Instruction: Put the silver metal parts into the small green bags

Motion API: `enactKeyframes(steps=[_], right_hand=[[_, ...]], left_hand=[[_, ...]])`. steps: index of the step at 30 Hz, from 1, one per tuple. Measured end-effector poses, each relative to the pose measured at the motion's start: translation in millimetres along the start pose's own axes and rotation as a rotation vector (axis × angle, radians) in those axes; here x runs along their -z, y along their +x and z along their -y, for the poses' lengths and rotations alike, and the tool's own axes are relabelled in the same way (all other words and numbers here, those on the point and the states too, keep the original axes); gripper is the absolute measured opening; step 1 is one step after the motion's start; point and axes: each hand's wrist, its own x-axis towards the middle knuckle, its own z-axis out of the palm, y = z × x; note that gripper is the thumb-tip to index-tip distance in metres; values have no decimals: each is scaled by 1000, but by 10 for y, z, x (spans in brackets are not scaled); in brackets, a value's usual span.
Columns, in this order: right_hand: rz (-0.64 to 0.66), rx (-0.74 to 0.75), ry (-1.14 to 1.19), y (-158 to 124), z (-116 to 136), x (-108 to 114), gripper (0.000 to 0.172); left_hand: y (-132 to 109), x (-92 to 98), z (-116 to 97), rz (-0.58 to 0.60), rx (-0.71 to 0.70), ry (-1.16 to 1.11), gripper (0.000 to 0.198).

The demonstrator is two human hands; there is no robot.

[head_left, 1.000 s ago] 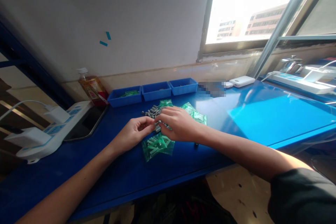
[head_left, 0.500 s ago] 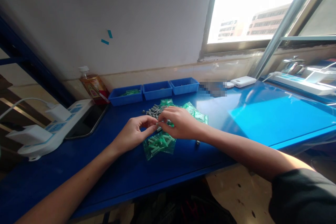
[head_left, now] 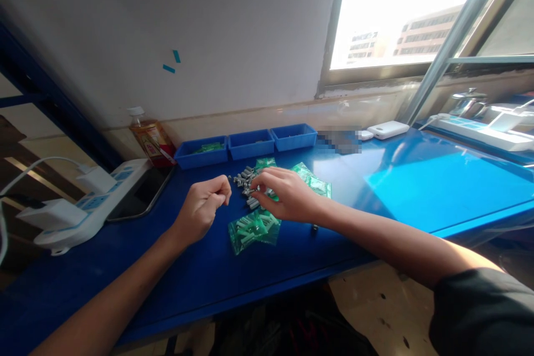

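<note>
My left hand (head_left: 202,208) is curled into a fist above the blue table, left of a pile of small metal cylinders (head_left: 244,179). Whatever it may hold is hidden inside the fingers. Over the right part of that pile hovers my right hand (head_left: 281,192), its thumb and fingertips bent close together; a small piece between them cannot be made out. Green-tinted clear bags (head_left: 250,231) filled with slim cylinders lie just in front of the pile. More green bags (head_left: 319,184) are partly covered behind my right wrist.
Three blue bins line the wall: a left bin (head_left: 202,161) with green bags inside, a middle bin (head_left: 251,147) and a right bin (head_left: 294,140). At left are a bottle (head_left: 151,139), a phone (head_left: 139,192) and a power strip (head_left: 69,233). A white device (head_left: 389,129) lies at the back.
My hands, which met at the fingertips over the pile, are now apart. My left hand has drawn back to the left and closed into a fist; my right hand has barely moved.
</note>
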Motion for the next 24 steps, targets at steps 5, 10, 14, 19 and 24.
enactKeyframes(steps=[5,10,14,19,24], right_hand=[[-5,-6,-5,0,-11,-7,7],[-23,8,-6,2,-7,1,7],[-42,21,4,1,-3,-4,6],[-70,35,25,-2,-7,-16,6],[-34,40,51,-7,1,-21,8]], left_hand=[[-12,-18,-17,39,-79,26,8],[-18,-43,-7,68,-11,51,17],[-6,-62,-16,43,-5,6,7],[17,-114,-26,106,115,-198,20],[42,-155,-31,129,188,-318,26]])
